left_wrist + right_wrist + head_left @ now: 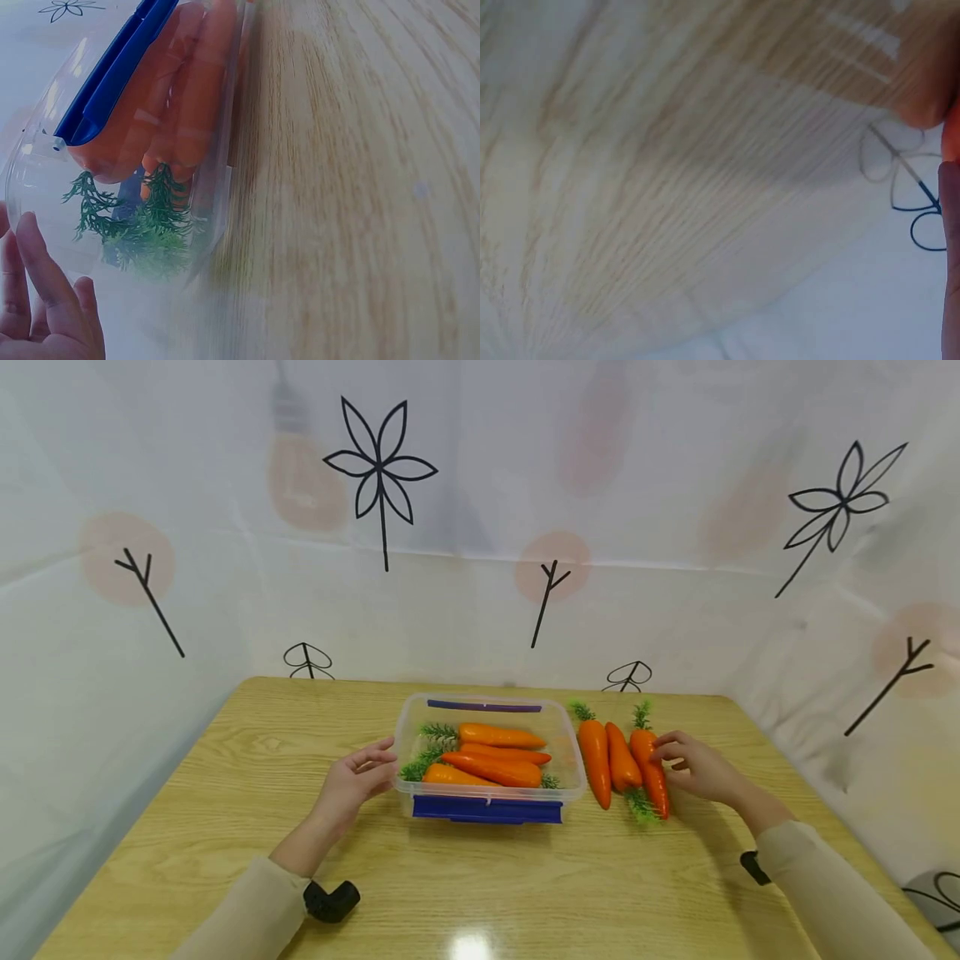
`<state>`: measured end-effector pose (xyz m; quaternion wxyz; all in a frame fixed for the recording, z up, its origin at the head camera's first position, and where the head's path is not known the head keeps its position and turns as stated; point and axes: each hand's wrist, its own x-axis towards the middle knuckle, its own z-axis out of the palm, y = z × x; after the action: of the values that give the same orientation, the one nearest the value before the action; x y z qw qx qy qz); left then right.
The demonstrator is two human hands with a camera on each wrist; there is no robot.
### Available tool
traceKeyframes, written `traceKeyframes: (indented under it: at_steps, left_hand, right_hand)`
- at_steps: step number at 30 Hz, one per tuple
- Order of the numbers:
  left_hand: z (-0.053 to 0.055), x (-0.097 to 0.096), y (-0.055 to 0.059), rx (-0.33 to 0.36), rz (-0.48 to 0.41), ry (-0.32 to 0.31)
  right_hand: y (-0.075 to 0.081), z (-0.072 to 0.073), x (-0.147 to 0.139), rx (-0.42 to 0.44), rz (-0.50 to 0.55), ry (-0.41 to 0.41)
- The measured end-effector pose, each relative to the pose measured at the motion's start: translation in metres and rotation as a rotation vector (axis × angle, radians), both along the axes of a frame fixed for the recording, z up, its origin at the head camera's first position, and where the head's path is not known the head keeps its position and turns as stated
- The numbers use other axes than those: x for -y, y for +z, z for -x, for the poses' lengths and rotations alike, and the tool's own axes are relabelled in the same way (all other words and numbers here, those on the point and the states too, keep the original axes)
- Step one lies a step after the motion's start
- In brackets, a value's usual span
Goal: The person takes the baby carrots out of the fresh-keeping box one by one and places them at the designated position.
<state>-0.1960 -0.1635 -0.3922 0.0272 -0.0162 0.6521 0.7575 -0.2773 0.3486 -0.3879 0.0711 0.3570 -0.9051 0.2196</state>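
A clear plastic box (pixel 487 812) with blue clips stands on the table, holding several orange toy carrots (pixel 495 768) with green tops. My left hand (pixel 360 781) is at the box's left side, its loosely bent fingertips right at the rim. In the left wrist view that hand (pixel 49 307) shows beside the clear wall. Three more toy carrots lie right of the box. My right hand (pixel 697 766) has its bent fingers on the rightmost carrot (pixel 647 760). The right wrist view catches only fingers (pixel 951 247) and a bit of orange at its edge.
The other two carrots outside, a left one (pixel 595 760) and a middle one (pixel 621 756), lie between the box and my right hand. Behind the wooden table (pixel 300 718) hangs a white patterned cloth (pixel 465 610). Dark wrist devices (pixel 332 900) sit at both sleeves.
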Motion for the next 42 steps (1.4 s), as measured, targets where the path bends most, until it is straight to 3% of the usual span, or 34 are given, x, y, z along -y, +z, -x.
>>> traceKeyframes:
  at_steps: [9,19,27,42]
  left_hand:
    - [0.001,0.001,-0.001,-0.004,-0.003,-0.004]
    - [0.002,0.001,-0.002,0.005,0.004,0.001]
    - [0.002,0.000,-0.002,0.007,-0.001,0.005]
    - [0.001,0.000,-0.002,0.011,-0.010,0.001]
  right_hand:
    - [0.002,0.002,0.010,0.252,0.065,-0.267]
    - [0.003,0.005,0.021,0.360,0.138,-0.281]
    - [0.026,0.008,0.022,0.276,0.150,-0.330]
    - [0.077,0.002,0.046,0.171,0.114,-0.313]
